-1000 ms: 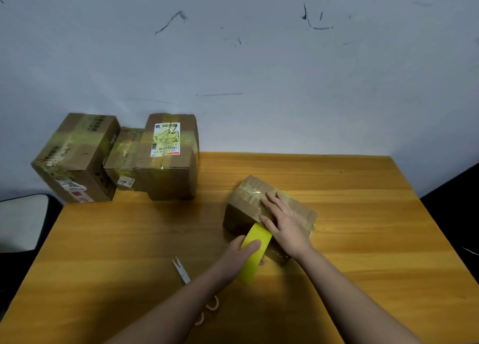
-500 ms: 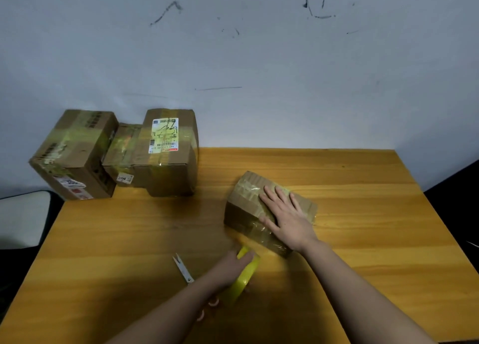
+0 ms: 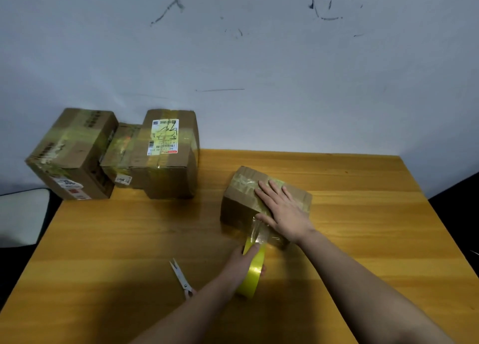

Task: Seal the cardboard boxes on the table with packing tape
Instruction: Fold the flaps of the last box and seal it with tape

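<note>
Mid-tape: R hand (image 3: 285,211) flat on box (image 3: 241,206) at table (image 3: 363,214) centre, L hand (image 3: 243,260) clamped on tape roll (image 3: 252,271) at 6 o'clock. Next: cut w/ scissors (image 3: 181,279), 7 o'clock.

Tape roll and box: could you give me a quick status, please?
Left hand grips tape roll, strip stretched to box. Right hand flat on box top. Scissors beside left forearm, clear.

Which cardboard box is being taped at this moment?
The lone box mid-table, under the flat right hand; a tape strip runs from it to the yellow roll in the left hand. The three boxes at the far-left corner sit untouched.
</note>
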Available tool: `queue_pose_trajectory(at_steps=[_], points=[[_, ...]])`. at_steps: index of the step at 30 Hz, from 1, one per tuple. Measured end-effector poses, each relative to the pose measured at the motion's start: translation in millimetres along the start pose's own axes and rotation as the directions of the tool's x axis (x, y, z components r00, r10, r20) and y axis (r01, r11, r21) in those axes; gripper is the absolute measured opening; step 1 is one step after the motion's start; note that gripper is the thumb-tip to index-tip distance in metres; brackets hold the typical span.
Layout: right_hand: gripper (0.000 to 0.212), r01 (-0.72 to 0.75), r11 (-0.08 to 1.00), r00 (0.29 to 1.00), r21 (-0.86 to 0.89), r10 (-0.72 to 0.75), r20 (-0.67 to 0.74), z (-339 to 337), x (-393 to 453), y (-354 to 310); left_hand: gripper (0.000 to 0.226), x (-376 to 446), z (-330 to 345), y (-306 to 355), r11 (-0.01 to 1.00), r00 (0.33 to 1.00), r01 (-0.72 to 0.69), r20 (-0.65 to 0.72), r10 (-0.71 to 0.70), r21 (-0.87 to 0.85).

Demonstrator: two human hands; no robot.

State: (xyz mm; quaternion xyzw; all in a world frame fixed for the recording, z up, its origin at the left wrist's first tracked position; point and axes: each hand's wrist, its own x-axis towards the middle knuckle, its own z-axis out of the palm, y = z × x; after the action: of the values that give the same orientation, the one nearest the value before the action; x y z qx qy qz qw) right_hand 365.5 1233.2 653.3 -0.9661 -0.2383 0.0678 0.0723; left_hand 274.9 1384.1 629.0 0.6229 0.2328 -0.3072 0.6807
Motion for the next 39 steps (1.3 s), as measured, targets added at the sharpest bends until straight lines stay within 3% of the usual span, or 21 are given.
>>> queue_pose_trajectory(at_steps=[2,4,9,13,16,21,24,27,30,35,39], points=[[0.085,0.028,0.999,1.000,-0.038,-0.028,-0.004,-1,7,3,0.023,0,-3,0,0.998,0.999,-0.038,-0.005,0.038,0.058],[0.072,0.033,0.994,0.998,-0.102,-0.038,-0.048,-1,9,2,0.021,0,-6,1,0.993,0.999,-0.054,-0.001,0.054,0.110],[0.059,-0.046,0.989,0.987,-0.138,0.024,-0.156,2,-2,-12,0.023,-1,-10,-1,0.991,0.997,-0.061,0.046,0.056,0.116],[0.060,-0.070,0.997,0.984,-0.037,0.063,-0.167,2,-6,-18,0.019,3,-14,-7,0.988,0.997,-0.072,0.042,0.067,0.136],[0.061,-0.065,0.998,0.977,-0.001,0.063,-0.202,0,-9,-25,0.031,0,-18,-5,0.989,0.997,-0.070,0.037,0.066,0.128],[0.026,0.070,0.992,0.910,0.103,-0.021,-0.415,-13,-4,-77,0.038,-1,-50,0,0.989,0.993,-0.055,-0.092,0.068,0.140],[0.023,0.131,0.990,0.963,0.050,-0.116,-0.243,4,0,-129,0.032,-7,-93,-7,0.983,0.966,-0.026,-0.248,0.071,0.180],[0.017,0.130,0.991,0.989,-0.040,-0.127,0.069,28,-2,-178,0.027,-12,-134,-24,0.981,0.918,0.050,-0.395,0.029,0.187],[0.028,0.049,0.987,0.906,-0.152,0.020,0.422,58,-7,-207,0.029,-18,-156,-43,0.967,0.906,0.146,-0.420,-0.047,0.207],[0.063,-0.231,0.964,0.835,-0.134,0.267,0.481,92,-23,-221,0.040,-31,-159,-64,0.948,0.940,0.255,-0.279,-0.196,0.192],[0.050,-0.404,0.914,0.797,-0.042,0.374,0.474,98,-33,-222,0.043,-38,-154,-70,0.948,0.943,0.280,-0.229,-0.243,0.149]])
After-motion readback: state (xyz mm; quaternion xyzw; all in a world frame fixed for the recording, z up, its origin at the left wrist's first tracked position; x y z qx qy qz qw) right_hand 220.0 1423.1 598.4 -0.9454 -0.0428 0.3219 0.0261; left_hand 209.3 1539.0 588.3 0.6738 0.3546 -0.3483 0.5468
